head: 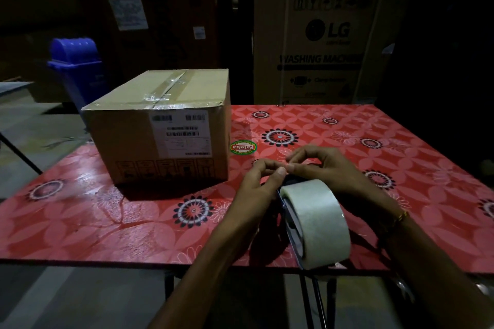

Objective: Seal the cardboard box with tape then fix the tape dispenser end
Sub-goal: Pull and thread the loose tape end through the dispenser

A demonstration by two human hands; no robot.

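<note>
I saw the cardboard box (163,128) standing near the far left corner of the red flowered desk (374,141), its flaps shut and clear tape (171,85) running along the top seam and down over the near edge. A white label (181,132) with barcodes faced me on its front side.

The tape dispenser (291,211) sat at the near edge of the desk, right of the middle, with its big roll of clear tape (318,222) on the side nearest me. Both my hands were at the dispenser's far end. My left hand (260,181) was curled, thumb and fingers pinched together on something at the dispenser's front; I could not make out whether that was the loose tape end. My right hand (320,165) arched over the same spot, fingertips pinched and meeting the left ones. A gold bracelet (401,218) showed on the right wrist.

A round sticker (243,147) lay on the desk just beside the box's right side.
</note>
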